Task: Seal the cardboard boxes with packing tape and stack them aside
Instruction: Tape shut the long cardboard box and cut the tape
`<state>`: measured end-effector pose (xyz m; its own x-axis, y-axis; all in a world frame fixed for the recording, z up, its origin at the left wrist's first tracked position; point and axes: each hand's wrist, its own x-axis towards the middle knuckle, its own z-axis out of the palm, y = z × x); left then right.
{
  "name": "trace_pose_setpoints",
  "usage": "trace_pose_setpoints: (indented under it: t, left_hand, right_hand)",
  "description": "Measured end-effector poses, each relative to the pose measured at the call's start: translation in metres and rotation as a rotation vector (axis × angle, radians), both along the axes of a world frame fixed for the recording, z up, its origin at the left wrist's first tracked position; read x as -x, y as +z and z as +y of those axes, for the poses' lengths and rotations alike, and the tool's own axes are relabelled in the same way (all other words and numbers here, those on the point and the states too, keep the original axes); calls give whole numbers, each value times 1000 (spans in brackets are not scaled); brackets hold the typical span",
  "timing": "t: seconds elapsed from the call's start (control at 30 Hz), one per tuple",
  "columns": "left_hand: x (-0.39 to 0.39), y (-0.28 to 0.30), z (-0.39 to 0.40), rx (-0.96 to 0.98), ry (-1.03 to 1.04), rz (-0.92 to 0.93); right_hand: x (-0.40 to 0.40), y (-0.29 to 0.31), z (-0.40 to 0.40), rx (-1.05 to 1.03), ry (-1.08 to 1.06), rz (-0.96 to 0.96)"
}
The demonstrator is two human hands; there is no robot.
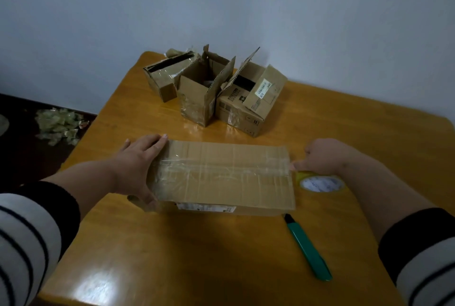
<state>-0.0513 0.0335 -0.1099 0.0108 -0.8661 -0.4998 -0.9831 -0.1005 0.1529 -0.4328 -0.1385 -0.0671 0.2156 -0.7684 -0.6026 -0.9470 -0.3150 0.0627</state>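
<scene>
Half of the tape roll (320,182) hides under my right hand (322,155), whose fingers curl on it. My left hand (140,167), fingers apart, presses flat on the box (221,175) at its left end.

Both sleeves (27,239) white with thin dark stripes; wide black cuffs (416,234)

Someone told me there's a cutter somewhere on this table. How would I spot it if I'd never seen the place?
Start at the wooden table and find the long flat box being taped nearest the person. Just off that box's near right corner lies the cutter, alone on bare wood. It is the only slim green thing there, with a black tip, unlike the brown cardboard boxes and the round tape roll.
</scene>
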Motion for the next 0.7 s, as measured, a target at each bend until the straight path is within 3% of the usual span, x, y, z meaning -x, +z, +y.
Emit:
trace_pose_setpoints:
  t: [0.7]
  left_hand:
    - [4, -5, 12, -98, -46, -99]
  right_hand:
    - [-7, -24, -1, -30, 38, 192]
